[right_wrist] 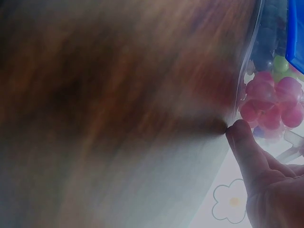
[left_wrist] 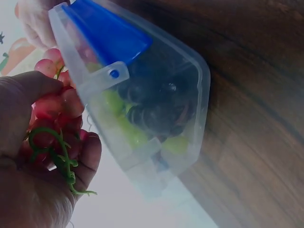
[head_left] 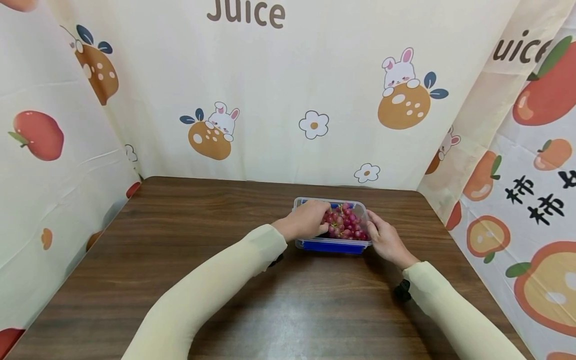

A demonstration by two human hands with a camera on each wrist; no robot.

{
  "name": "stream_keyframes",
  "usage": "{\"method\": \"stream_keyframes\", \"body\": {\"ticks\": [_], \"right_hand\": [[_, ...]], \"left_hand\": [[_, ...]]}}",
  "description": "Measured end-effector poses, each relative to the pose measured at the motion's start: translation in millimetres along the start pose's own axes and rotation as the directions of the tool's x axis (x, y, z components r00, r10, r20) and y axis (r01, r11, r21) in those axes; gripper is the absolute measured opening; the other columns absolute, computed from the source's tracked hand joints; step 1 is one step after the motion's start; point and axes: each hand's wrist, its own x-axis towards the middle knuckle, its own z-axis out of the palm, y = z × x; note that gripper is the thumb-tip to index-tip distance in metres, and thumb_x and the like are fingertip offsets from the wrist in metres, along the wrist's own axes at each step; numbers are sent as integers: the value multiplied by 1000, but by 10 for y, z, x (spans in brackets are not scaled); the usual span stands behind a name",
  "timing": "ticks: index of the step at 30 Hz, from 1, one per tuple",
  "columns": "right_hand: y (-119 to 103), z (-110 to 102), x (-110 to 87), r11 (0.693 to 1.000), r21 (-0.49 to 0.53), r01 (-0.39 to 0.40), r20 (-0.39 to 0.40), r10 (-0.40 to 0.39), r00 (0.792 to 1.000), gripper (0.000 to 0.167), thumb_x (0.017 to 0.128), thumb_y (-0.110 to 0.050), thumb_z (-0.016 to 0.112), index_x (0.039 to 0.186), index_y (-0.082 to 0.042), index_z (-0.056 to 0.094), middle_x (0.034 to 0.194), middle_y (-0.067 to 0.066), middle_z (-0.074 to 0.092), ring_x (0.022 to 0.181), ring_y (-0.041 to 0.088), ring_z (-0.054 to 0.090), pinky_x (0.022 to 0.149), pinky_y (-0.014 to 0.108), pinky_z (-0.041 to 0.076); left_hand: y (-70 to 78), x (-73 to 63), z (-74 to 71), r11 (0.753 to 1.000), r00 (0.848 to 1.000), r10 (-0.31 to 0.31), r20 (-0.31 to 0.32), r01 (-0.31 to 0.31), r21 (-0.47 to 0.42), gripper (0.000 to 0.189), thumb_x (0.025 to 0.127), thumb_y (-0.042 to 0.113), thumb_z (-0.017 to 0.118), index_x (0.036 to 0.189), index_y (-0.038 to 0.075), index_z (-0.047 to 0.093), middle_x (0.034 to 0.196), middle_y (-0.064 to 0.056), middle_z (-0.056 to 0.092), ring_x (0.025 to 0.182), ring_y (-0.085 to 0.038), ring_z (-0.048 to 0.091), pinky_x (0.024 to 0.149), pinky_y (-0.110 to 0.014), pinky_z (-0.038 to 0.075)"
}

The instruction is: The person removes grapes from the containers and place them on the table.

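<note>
A clear plastic container (head_left: pixel 333 241) with blue panels stands on the table's far right part, holding red grapes (head_left: pixel 346 220). Through its wall in the left wrist view show dark grapes (left_wrist: pixel 154 109) and green grapes (left_wrist: pixel 126 126). My left hand (head_left: pixel 308 220) reaches over the container's left part. In the left wrist view its thumb and fingers hold a bunch of red grapes (left_wrist: pixel 54 107) with a curled green stem, right beside the container's rim. My right hand (head_left: pixel 389 240) holds the container's right end; in the right wrist view a fingertip (right_wrist: pixel 240 128) touches its wall.
The brown wooden table (head_left: pixel 216 210) runs toward me and to both sides. Fruit-printed curtains (head_left: pixel 270 100) hang along its far edge, left and right. Dark wrist bands (head_left: pixel 402 290) show at the cuffs of my pale sleeves.
</note>
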Motion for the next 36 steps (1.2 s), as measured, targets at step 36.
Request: {"method": "stream_keyframes", "body": {"ticks": [36], "right_hand": [[8, -3, -1, 999, 35, -37, 34, 36, 999, 52, 113, -23, 37, 158, 2, 32, 97, 18, 59, 70, 22, 51, 60, 34, 43]], "left_hand": [[-309, -357, -746, 965, 938, -140, -316, 58, -256, 21, 100, 16, 63, 118, 5, 61, 106, -5, 59, 92, -20, 53, 74, -30, 50]]}}
